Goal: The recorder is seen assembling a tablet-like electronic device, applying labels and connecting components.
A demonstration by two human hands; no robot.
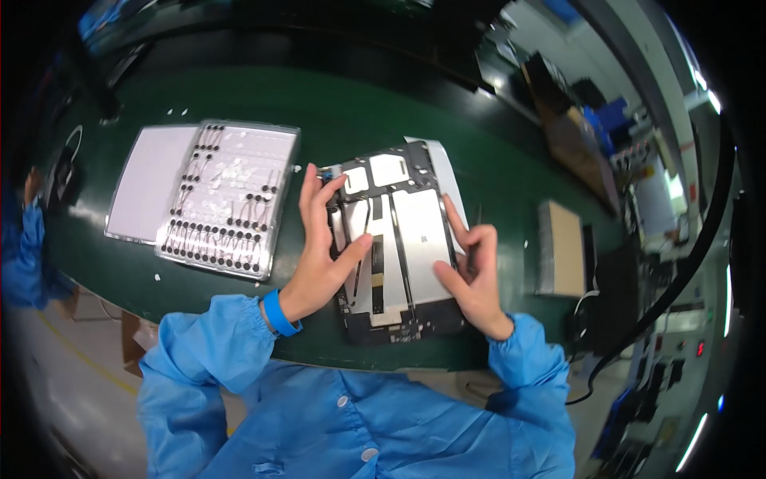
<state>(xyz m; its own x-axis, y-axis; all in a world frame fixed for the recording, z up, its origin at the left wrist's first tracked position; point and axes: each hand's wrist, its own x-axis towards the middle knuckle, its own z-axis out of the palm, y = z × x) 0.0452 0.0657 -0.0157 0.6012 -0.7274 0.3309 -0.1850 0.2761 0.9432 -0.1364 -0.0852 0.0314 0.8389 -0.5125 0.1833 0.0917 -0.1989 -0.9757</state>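
Observation:
In front of me on the bench lies an opened tablet (419, 247), a black frame around silver metal plates with dark strips running down it. My left hand (323, 247) grips its left edge, thumb over the silver face and fingers along the frame. At the right edge is my right hand (475, 279), its thumb on the plate and index finger along the side. A thin dark tool (472, 259) appears tucked in the curled fingers of that hand, its pointed end sticking up; its kind is unclear. Under the tablet's upper right side a white sheet (448, 180) shows.
To the left, a clear tray (231, 267) holds rows of small parts with black round ends and white scraps. A white panel (148, 184) lies beside it. A tan-topped stack (562, 247) stands at the right on the green bench (343, 100). Another person's blue sleeve (28, 247) shows far left.

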